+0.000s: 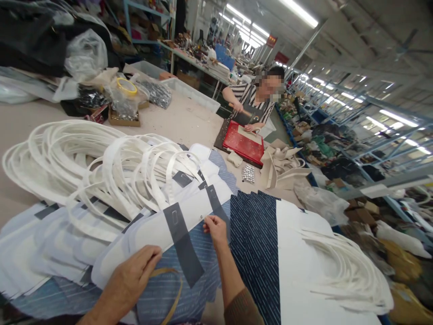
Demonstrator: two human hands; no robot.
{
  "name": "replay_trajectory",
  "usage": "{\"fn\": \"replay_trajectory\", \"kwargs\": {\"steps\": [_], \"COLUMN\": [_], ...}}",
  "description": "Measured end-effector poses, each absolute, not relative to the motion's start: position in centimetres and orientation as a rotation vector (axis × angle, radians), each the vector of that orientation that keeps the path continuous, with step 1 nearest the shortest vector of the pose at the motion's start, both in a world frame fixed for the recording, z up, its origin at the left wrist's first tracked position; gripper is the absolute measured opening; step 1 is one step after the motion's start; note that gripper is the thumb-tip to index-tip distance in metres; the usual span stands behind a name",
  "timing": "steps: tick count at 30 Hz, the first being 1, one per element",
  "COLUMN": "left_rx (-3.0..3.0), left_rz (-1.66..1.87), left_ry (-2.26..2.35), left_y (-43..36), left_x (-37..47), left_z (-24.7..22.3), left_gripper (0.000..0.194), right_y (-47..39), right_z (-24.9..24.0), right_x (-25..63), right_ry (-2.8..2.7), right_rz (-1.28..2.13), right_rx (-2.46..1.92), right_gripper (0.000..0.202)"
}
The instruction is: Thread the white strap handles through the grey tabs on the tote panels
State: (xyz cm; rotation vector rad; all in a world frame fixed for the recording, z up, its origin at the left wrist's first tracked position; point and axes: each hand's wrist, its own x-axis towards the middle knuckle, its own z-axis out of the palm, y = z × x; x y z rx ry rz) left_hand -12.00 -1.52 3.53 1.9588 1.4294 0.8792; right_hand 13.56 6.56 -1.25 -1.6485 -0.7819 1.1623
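Observation:
A white bag panel (142, 241) with dark grey strips (180, 237) lies slantwise in front of me, on blue striped fabric (199, 257). My left hand (135, 271) holds the panel's near edge, fingers pressed together. Farther along that edge, my right hand (216, 228) pinches it close to a small metal snap (201, 217). Behind the panel, many white strap handles (125, 167) loop up from a pile of similar pieces. A tan strip (179, 289) curves beside my left wrist.
Dark blue striped pieces (255, 234) and white panels with straps (352, 271) lie to the right. Across the table a co-worker (260, 97) holds a hammer (241, 109) over a red board (241, 142). A small box (124, 118) and yellow tape (126, 85) stand at the back left.

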Motion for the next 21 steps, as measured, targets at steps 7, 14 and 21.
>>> {"fn": "replay_trajectory", "kwargs": {"steps": [7, 14, 21], "left_rx": [1.920, 1.854, 1.735], "left_rz": [0.855, 0.827, 0.840], "left_ry": [1.458, 1.411, 1.223], "left_y": [-1.4, -1.5, -1.9], "left_x": [-13.3, -13.4, -13.5], "left_z": [2.0, 2.0, 2.7], "left_gripper": [0.027, 0.029, 0.025], "right_y": [8.0, 8.5, 8.7], "right_z": [-2.6, -2.4, 2.3], "right_x": [12.4, 13.9, 9.2], "right_ry": [-0.894, -0.940, -1.283], "right_rz": [1.159, 1.113, 0.809], "right_rx": [-1.774, -1.980, -1.781], "right_gripper": [0.026, 0.043, 0.018]}}
